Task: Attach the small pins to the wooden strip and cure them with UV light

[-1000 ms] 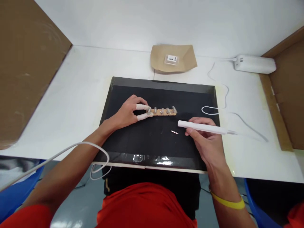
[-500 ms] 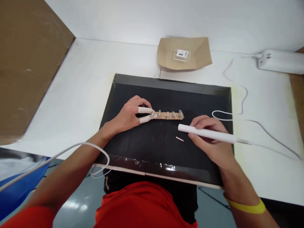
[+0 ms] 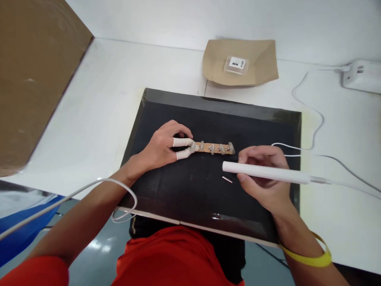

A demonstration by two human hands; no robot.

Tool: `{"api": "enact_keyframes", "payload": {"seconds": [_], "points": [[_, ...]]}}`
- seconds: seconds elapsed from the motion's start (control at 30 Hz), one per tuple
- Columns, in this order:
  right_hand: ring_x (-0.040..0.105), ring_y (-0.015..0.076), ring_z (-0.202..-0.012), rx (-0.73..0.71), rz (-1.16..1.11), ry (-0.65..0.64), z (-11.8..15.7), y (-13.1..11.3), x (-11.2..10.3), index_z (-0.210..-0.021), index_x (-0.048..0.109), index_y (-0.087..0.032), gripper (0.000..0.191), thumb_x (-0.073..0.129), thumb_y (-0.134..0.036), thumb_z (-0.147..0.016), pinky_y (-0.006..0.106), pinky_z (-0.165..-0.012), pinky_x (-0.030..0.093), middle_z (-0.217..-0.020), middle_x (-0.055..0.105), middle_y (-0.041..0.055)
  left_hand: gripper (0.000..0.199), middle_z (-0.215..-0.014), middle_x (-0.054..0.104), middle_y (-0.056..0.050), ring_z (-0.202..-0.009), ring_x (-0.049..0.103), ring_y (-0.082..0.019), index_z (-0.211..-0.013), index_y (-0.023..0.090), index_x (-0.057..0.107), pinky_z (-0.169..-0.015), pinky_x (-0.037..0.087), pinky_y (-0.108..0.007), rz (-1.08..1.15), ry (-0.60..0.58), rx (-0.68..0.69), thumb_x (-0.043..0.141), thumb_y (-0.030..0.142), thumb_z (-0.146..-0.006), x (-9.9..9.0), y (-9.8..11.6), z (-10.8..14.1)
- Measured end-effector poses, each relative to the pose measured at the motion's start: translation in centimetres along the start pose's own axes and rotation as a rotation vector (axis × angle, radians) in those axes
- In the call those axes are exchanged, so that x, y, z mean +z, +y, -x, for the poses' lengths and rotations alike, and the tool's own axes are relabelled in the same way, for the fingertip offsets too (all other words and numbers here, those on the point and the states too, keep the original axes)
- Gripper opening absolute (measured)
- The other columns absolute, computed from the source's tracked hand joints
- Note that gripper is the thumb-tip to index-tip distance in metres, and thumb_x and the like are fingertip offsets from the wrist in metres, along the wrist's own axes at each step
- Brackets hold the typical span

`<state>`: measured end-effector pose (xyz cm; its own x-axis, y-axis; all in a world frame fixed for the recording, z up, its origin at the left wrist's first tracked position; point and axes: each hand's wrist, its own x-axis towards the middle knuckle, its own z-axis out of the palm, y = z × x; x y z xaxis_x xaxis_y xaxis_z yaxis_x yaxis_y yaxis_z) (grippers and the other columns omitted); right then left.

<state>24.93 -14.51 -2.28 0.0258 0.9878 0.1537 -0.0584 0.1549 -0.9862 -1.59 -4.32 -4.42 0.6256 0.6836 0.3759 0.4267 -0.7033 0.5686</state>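
The left hand (image 3: 159, 147) pinches one end of a cardboard strip (image 3: 207, 147) between thumb and forefinger, nearly together; the strip extends rightward from them. The right hand (image 3: 269, 192) has its fingers curled round a corded white wand (image 3: 268, 172); a metal pin (image 3: 227, 179) lies beside its thumb tip.

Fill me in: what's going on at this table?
A person's left hand, wearing white finger covers, pinches the left end of a tan strip on a black mat. The right hand holds a white pen-like tool, its free end apart from the strip. A small metal rod lies on the mat near that end.
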Motion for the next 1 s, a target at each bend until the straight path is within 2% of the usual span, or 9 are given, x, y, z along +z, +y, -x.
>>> {"api": "enact_keyframes", "payload": {"seconds": [0.2,0.27,0.47,0.5,0.57,0.63,0.67,0.77,1.0], "points": [[0.065,0.0143,-0.074,0.029,0.005,0.045,0.4,0.2,0.4,-0.109,0.060,-0.033,0.043,0.079,-0.010,-0.078,0.026,-0.062,0.057,-0.091,0.069,-0.0018,0.007,-0.100,0.077,-0.004,-0.083,0.066,-0.017,-0.095,0.024,0.075,-0.078,0.057,-0.036,-0.118,0.042,0.035,0.072,0.031,-0.095,0.1,1.0,0.3],[0.065,0.0145,-0.072,0.052,0.008,0.045,0.5,0.1,0.4,-0.112,0.059,-0.036,0.046,0.079,-0.011,-0.080,0.027,-0.061,0.056,-0.091,0.070,-0.0021,0.011,-0.104,0.078,-0.004,-0.085,0.066,-0.018,-0.091,0.026,0.076,-0.077,0.057,-0.037,-0.127,0.036,-0.002,0.072,0.036,-0.095,-0.1,1.1,0.3],[0.064,0.0127,-0.068,0.010,-0.014,0.033,0.4,0.0,0.1,-0.117,0.053,-0.032,0.054,0.077,-0.007,-0.076,0.024,-0.054,0.052,-0.088,0.068,-0.0035,0.020,-0.100,0.074,-0.006,-0.069,0.060,-0.015,-0.083,0.027,0.078,-0.059,0.051,-0.035,0.173,0.142,-0.211,0.078,0.046,-0.089,-1.4,2.0,0.4],[0.063,0.0122,-0.067,0.008,-0.017,0.033,0.5,-0.1,0.0,-0.118,0.052,-0.032,0.055,0.077,-0.007,-0.076,0.023,-0.052,0.051,-0.088,0.068,-0.0035,0.017,-0.098,0.073,-0.006,-0.067,0.059,-0.014,-0.083,0.027,0.079,-0.056,0.050,-0.034,0.262,0.107,-0.210,0.080,0.044,-0.088,-1.5,2.5,0.4],[0.061,0.0115,-0.064,0.010,-0.027,0.033,0.6,-0.2,0.0,-0.119,0.051,-0.032,0.057,0.078,-0.007,-0.075,0.022,-0.050,0.049,-0.088,0.068,-0.0033,0.010,-0.092,0.070,-0.004,-0.063,0.059,-0.012,-0.086,0.028,0.079,-0.052,0.048,-0.030,0.423,-0.053,-0.197,0.083,0.037,-0.086,-1.4,3.4,0.5],[0.061,0.0113,-0.063,0.011,-0.032,0.033,0.8,-0.4,-0.1,-0.120,0.051,-0.032,0.059,0.078,-0.007,-0.075,0.022,-0.049,0.050,-0.088,0.068,-0.0034,0.006,-0.082,0.067,-0.002,-0.059,0.057,-0.010,-0.086,0.027,0.079,-0.050,0.045,-0.026,0.464,-0.185,-0.161,0.083,0.031,-0.086,-1.0,4.3,0.5],[0.061,0.0113,-0.063,0.008,-0.035,0.026,1.0,-0.6,-0.1,-0.121,0.051,-0.033,0.059,0.077,-0.007,-0.075,0.022,-0.050,0.051,-0.088,0.068,-0.0036,0.004,-0.079,0.065,-0.001,-0.059,0.057,-0.010,-0.086,0.026,0.079,-0.050,0.045,-0.024,0.452,-0.206,-0.133,0.082,0.029,-0.087,-0.8,4.5,0.5],[0.061,0.0100,-0.061,-0.010,-0.032,-0.002,1.5,-0.9,-0.2,-0.125,0.052,-0.034,0.064,0.075,-0.003,-0.074,0.021,-0.050,0.053,-0.090,0.068,-0.0037,0.003,-0.074,0.064,0.000,-0.060,0.060,-0.009,-0.087,0.024,0.081,-0.051,0.046,-0.021,0.448,-0.179,-0.051,0.079,0.026,-0.090,0.1,4.9,0.5],[0.062,0.0100,-0.062,-0.042,0.015,-0.084,1.9,-1.5,0.0,-0.133,0.054,-0.034,0.076,0.074,0.004,-0.069,0.019,-0.046,0.050,-0.094,0.069,-0.0018,0.008,-0.072,0.070,0.001,-0.056,0.061,-0.008,-0.096,0.027,0.084,-0.053,0.050,-0.021,0.356,-0.164,-0.014,0.076,0.026,-0.094,1.6,4.8,1.1]]}}
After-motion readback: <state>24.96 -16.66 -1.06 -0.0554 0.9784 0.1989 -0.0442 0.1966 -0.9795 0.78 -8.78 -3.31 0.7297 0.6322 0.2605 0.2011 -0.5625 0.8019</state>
